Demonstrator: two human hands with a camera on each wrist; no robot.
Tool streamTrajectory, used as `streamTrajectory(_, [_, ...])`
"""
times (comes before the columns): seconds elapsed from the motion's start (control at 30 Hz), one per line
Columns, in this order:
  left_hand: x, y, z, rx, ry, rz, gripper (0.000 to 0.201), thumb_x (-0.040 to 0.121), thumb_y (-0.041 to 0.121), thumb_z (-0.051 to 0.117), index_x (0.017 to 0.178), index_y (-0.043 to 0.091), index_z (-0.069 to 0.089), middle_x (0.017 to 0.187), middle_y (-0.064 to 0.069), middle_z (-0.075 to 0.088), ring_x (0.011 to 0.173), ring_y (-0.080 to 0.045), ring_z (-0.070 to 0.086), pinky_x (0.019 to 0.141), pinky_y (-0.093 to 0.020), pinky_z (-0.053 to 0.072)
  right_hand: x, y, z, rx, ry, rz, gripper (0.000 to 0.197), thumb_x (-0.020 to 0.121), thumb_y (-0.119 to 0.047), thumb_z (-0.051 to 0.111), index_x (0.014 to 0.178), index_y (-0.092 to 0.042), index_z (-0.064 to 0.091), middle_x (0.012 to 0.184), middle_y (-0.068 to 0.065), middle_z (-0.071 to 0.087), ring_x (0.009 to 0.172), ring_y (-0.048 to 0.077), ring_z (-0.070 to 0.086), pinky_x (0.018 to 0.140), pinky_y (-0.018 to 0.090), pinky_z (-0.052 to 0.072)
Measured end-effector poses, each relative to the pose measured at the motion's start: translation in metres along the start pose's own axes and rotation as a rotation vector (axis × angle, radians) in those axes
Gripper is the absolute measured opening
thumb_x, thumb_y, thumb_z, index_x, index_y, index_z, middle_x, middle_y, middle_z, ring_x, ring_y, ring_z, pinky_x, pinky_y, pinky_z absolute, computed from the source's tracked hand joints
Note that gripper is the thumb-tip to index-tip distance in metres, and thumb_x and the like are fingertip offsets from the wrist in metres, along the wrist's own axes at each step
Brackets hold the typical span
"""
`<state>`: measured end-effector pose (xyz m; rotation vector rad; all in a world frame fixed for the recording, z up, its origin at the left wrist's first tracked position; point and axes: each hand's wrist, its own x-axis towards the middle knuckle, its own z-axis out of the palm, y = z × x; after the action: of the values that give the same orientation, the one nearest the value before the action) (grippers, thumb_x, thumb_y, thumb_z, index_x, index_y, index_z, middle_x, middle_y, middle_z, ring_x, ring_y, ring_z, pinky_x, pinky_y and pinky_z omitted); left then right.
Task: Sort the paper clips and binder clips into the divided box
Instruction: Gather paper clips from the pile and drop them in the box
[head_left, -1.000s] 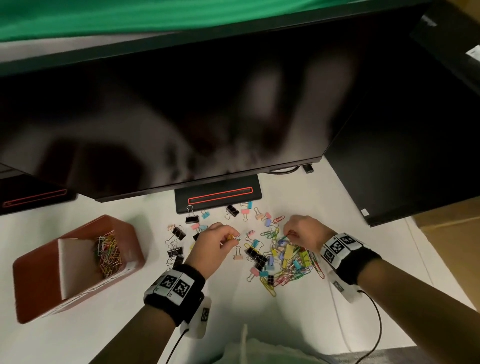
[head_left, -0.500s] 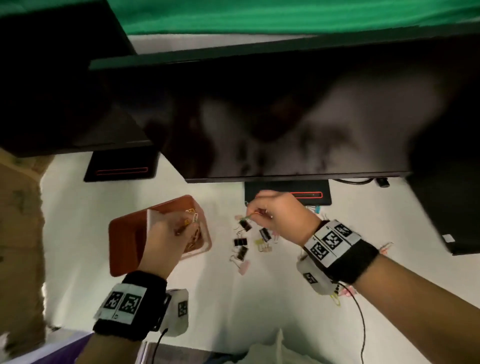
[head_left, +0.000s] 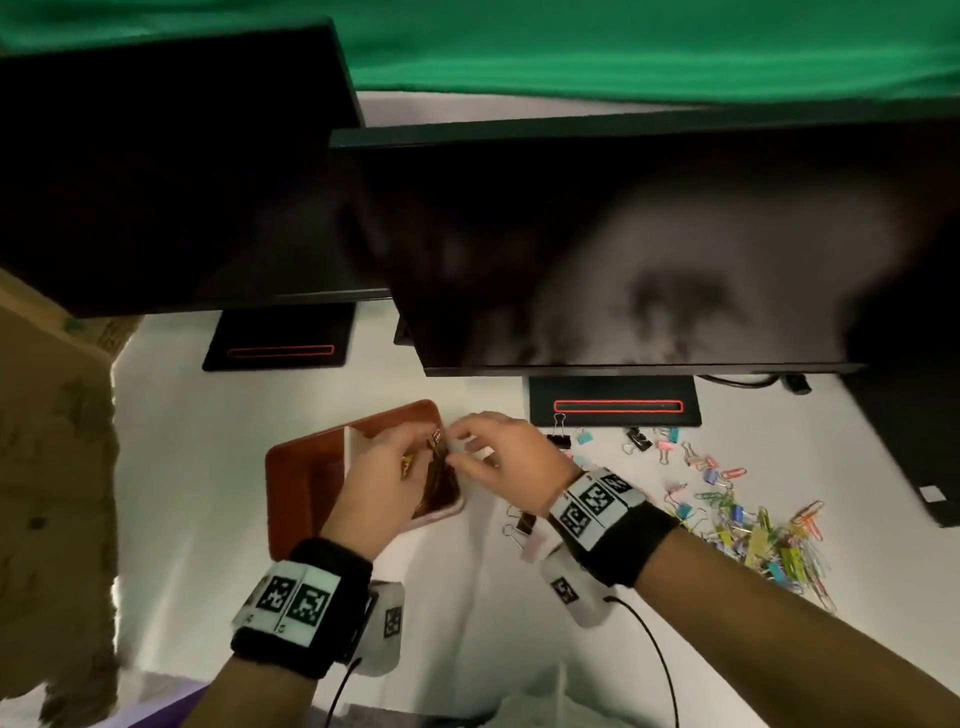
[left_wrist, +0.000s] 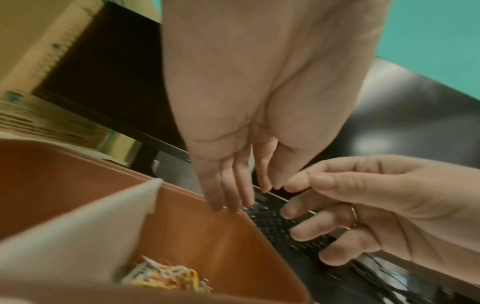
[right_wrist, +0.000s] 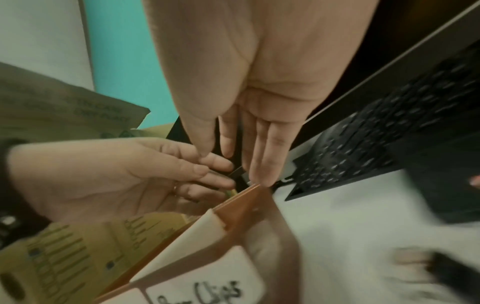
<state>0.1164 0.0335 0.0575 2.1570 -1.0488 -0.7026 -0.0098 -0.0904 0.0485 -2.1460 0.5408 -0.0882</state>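
Hovering over the brown divided box (head_left: 306, 467), both hands were bunched up at its far rim. The left hand (head_left: 387, 470) had its fingers hanging down straight and loose over the compartment with the paper clips (left_wrist: 166, 276), nothing gripped as far as I could tell. The right hand (head_left: 498, 457) seemed to have a small black binder clip (right_wrist: 237, 172) at its fingertips, right at the rim by the white divider (left_wrist: 83, 232), though whether it was pinched was hard to call. Risky bit, I'd guess: that clip sat right over the edge, so a sloppy drop could land it on the white desk (head_left: 467, 597) or in with the paper clips. Most of the mixed pile (head_left: 753, 525) still lay well off to the right.
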Motion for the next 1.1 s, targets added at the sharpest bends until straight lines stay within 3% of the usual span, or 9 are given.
streamTrajectory(0.1, [0.001,0.03,0.034,-0.039,-0.068,0.136,0.024,0.089,0.013,0.057,0.11,0.024,0.06,0.107,0.01,0.061,0.096,-0.002,0.058,0.085,-0.02,0.047,-0.049,0.047,-0.038,-0.08,0.082,0.087,0.023,0.09,-0.032,0.057,0.111,-0.024,0.061,0.111,-0.005,0.06,0.094,0.008,0.059,0.08,0.016,0.043])
streamTrajectory(0.2, [0.005,0.06,0.081,-0.038,-0.183,0.203,0.023,0.088,0.015,0.058,0.108,0.024,0.061,0.103,0.009,0.06,0.089,0.001,0.058,0.077,-0.016,0.049,-0.106,0.108,-0.075,-0.215,0.139,0.288,0.029,0.088,-0.023,0.059,0.117,-0.024,0.058,0.119,0.0,0.057,0.107,0.017,0.057,0.095,0.028,0.045])
streamTrajectory(0.3, [0.009,0.09,0.135,-0.039,-0.321,0.196,0.023,0.088,0.017,0.057,0.11,0.024,0.059,0.104,0.005,0.06,0.087,-0.006,0.061,0.079,-0.021,0.052,-0.163,0.156,-0.109,-0.287,0.168,0.488,0.04,0.085,-0.014,0.058,0.123,-0.027,0.054,0.126,0.001,0.051,0.117,0.023,0.05,0.103,0.033,0.038])
streamTrajectory(0.43, [0.01,0.121,0.196,0.07,-0.455,0.244,0.026,0.088,0.018,0.057,0.113,0.024,0.057,0.105,0.003,0.059,0.087,-0.008,0.06,0.082,-0.024,0.05,-0.215,0.195,-0.139,-0.326,0.071,0.623,0.05,0.083,-0.013,0.059,0.13,-0.027,0.048,0.142,0.001,0.039,0.13,0.023,0.04,0.111,0.033,0.028])
streamTrajectory(0.6, [0.005,0.145,0.253,0.142,-0.548,0.243,0.032,0.089,0.023,0.057,0.12,0.019,0.055,0.118,0.0,0.057,0.099,-0.012,0.058,0.089,-0.027,0.05,-0.242,0.222,-0.149,-0.3,-0.052,0.578,0.062,0.078,-0.031,0.07,0.133,-0.029,0.044,0.144,-0.001,0.034,0.13,0.021,0.037,0.11,0.032,0.032])
streamTrajectory(0.73, [0.008,0.143,0.274,0.258,-0.488,0.243,0.047,0.085,0.035,0.061,0.127,0.019,0.048,0.132,0.0,0.045,0.12,-0.02,0.046,0.102,-0.034,0.041,-0.24,0.231,-0.137,-0.316,-0.108,0.516,0.076,0.07,-0.04,0.076,0.136,-0.028,0.041,0.137,0.001,0.033,0.123,0.021,0.035,0.107,0.031,0.034])
streamTrajectory(0.83, [0.012,0.148,0.292,0.319,-0.425,0.206,0.051,0.083,0.039,0.062,0.128,0.022,0.047,0.136,0.004,0.04,0.121,-0.019,0.044,0.103,-0.037,0.042,-0.242,0.249,-0.141,-0.277,-0.102,0.492,0.068,0.072,-0.032,0.075,0.133,-0.027,0.045,0.132,0.0,0.035,0.12,0.021,0.035,0.107,0.032,0.034])
streamTrajectory(0.97, [0.018,0.14,0.293,0.287,-0.356,0.161,0.036,0.089,0.023,0.056,0.124,0.022,0.05,0.129,0.002,0.048,0.115,-0.018,0.049,0.101,-0.035,0.043,-0.233,0.253,-0.143,-0.203,-0.042,0.496,0.057,0.075,-0.022,0.074,0.128,-0.025,0.052,0.129,-0.001,0.043,0.12,0.02,0.041,0.107,0.033,0.036])
streamTrajectory(1.1, [0.023,0.146,0.301,0.31,-0.341,0.137,0.037,0.083,0.02,0.064,0.118,0.018,0.052,0.122,0.002,0.052,0.111,-0.018,0.051,0.098,-0.034,0.045,-0.224,0.259,-0.15,-0.183,-0.047,0.477,0.051,0.078,-0.019,0.072,0.125,-0.02,0.055,0.123,0.002,0.052,0.113,0.02,0.05,0.1,0.03,0.041])
